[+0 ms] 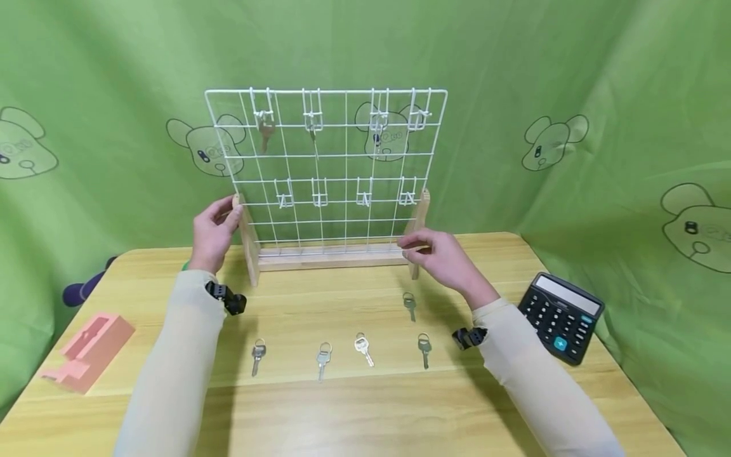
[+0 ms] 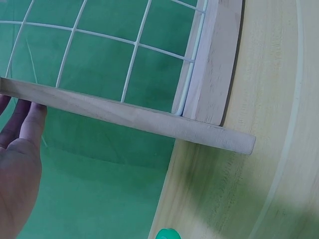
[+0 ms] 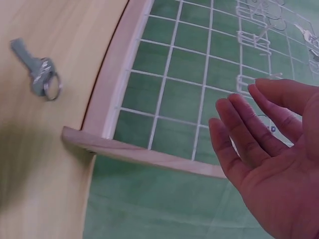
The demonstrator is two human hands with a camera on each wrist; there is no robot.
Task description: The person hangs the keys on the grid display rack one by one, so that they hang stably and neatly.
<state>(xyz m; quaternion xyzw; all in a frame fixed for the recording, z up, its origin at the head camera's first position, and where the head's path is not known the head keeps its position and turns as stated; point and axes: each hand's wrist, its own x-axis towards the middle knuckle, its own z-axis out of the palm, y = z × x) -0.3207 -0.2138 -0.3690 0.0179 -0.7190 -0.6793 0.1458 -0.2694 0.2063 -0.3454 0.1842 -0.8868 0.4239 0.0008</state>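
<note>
A white wire grid rack point(image 1: 346, 155) stands in a wooden stand point(image 1: 331, 259). My left hand point(image 1: 212, 231) grips the top of its left wooden upright point(image 2: 114, 113), thumb in front. My right hand point(image 1: 436, 257) is by the right upright point(image 1: 420, 216), fingers loosely bent and holding nothing; the right wrist view shows the palm and spread fingers point(image 3: 249, 132) before the grid. Three keys hang from upper hooks, among them a brownish key point(image 1: 266, 134). Several ringed keys lie on the table, including a shiny key point(image 1: 363, 350) and a grey key point(image 3: 36, 69) nearest my right hand.
Lower hooks point(image 1: 363, 198) line the grid's second row. A black calculator point(image 1: 561, 317) lies on the wooden table point(image 1: 400, 412) at right, a pink box-like holder point(image 1: 91, 352) at left. A dark purple object point(image 1: 85, 289) shows beyond the left edge. Green cloth point(image 1: 485, 76) surrounds the table.
</note>
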